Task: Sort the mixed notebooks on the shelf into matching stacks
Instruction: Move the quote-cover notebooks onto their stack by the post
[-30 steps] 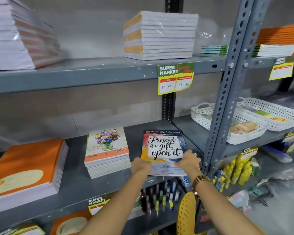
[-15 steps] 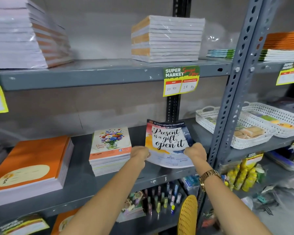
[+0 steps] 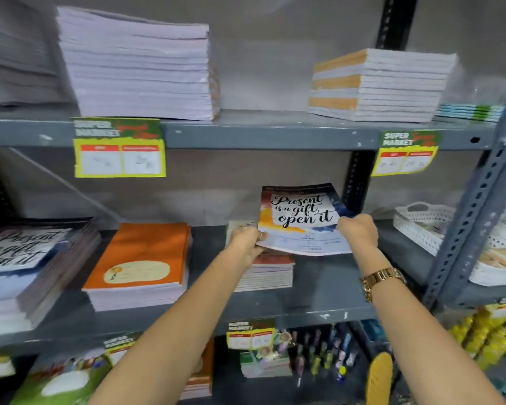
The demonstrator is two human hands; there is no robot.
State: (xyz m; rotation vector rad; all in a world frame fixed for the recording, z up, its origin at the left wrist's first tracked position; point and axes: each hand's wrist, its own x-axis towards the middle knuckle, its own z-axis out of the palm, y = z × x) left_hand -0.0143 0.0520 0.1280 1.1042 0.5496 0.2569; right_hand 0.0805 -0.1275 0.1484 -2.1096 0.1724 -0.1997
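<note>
Above the middle shelf [image 3: 319,290], the left hand [image 3: 246,239] and right hand [image 3: 358,230] clamped a "Present is a gift" notebook [image 3: 301,220] by its side edges, best carried level leftward to the matching stack [image 3: 27,258] at far left.

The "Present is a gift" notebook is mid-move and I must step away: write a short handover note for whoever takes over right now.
Left hand and right hand: both grip the "Present is a gift" notebook, lifted and tilted above the small floral stack.
Matching stack: far left of the middle shelf, beyond the orange stack.
Done: notebook picked up.
Left: carry it left onto the matching stack, then check for other strays.
</note>
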